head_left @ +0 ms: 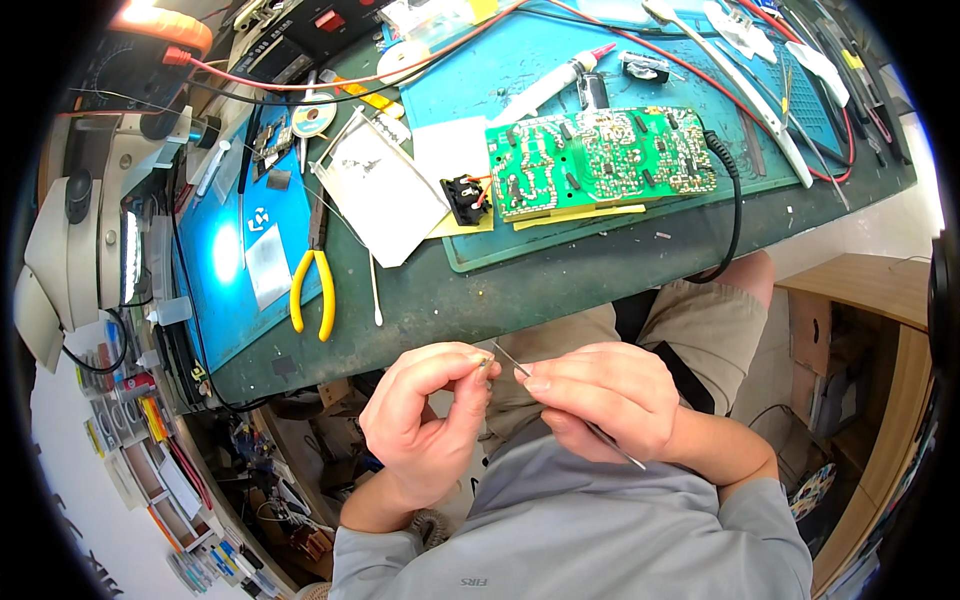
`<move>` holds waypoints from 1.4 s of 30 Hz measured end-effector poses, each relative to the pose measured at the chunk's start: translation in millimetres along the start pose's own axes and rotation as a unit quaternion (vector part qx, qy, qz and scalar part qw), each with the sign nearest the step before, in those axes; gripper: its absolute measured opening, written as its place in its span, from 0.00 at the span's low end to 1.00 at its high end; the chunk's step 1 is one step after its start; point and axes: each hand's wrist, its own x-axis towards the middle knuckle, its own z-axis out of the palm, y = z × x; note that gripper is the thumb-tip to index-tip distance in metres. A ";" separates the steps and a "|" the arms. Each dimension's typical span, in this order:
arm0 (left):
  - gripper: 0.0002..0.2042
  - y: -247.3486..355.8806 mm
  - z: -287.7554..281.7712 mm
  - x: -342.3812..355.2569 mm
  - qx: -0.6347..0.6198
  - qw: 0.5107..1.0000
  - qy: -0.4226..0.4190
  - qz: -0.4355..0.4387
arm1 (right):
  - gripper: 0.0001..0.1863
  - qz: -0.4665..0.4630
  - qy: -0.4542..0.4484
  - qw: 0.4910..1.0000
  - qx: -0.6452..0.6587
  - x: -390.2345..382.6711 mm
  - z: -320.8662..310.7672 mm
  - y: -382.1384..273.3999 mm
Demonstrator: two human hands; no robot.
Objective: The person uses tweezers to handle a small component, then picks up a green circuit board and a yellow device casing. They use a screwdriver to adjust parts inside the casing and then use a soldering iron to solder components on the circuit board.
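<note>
Above my lap, just off the bench's near edge, my two hands are close together. My left hand (425,415) pinches a tiny piece (486,363) between thumb and forefinger; it is too small to name. My right hand (610,400) is closed round a slim pointed metal tool (622,452), whose tip reaches toward the left fingertips. Whether tip and piece touch, I cannot tell. Beyond the hands, a green circuit board (600,165) lies on the bench, with a black power socket (465,200) wired to its left end and a black cable (735,215) at its right.
Yellow-handled pliers (314,290) and a cotton swab (376,300) lie on the dark green bench (480,310). A white open case (390,210) sits beside the board. At left stand a microscope-like device (70,250) and an orange-edged meter (150,50). A wooden cabinet (850,285) is at right.
</note>
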 end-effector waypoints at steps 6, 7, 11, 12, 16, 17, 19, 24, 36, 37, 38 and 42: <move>0.10 0.8 1.2 -0.7 -0.005 1.000 0.002 0.002 | 0.16 -0.005 0.003 1.000 -0.001 0.0 0.8 -2.5; 0.10 0.8 0.9 -0.7 -0.004 1.000 0.001 0.003 | 0.16 -0.002 0.006 1.000 -0.001 -1.4 1.3 -0.6; 0.06 -0.9 -4.2 1.0 0.007 0.998 -0.047 0.038 | 0.15 -0.021 -0.014 1.000 0.002 -2.4 -1.3 -1.3; 0.07 0.2 -3.0 0.4 -0.008 0.999 -0.031 0.022 | 0.15 -0.020 -0.012 1.000 0.000 -3.1 -1.2 -0.3; 0.07 8.9 -0.5 2.4 -0.107 0.992 -0.015 -0.061 | 0.16 -0.027 -0.008 1.000 -0.003 -2.4 -2.0 -0.7; 0.06 10.8 -1.1 3.7 -0.140 0.986 -0.022 -0.086 | 0.16 -0.031 -0.009 0.999 -0.002 -1.4 -2.5 -2.0; 0.04 11.6 -2.5 3.7 -0.204 0.970 -0.030 -0.128 | 0.16 -0.035 -0.009 0.999 0.000 -1.9 -1.7 0.3; 0.04 9.0 -7.6 6.1 -0.296 0.930 -0.059 -0.211 | 0.16 -0.018 0.000 1.000 -0.009 -1.8 -3.9 2.5; 0.06 16.6 -8.9 6.4 -0.330 0.893 -0.125 -0.280 | 0.18 0.025 0.038 0.998 0.041 9.1 1.9 4.3; 0.06 16.9 -8.6 6.0 -0.321 0.896 -0.126 -0.279 | 0.17 0.024 0.039 0.998 0.044 9.0 1.9 4.2; 0.06 17.3 -8.1 5.6 -0.312 0.899 -0.127 -0.279 | 0.17 0.022 0.040 0.998 0.047 9.0 2.1 4.1; 0.06 19.1 -2.7 2.8 -0.234 0.943 -0.114 -0.207 | 0.18 0.001 0.042 0.999 0.029 8.3 3.5 4.8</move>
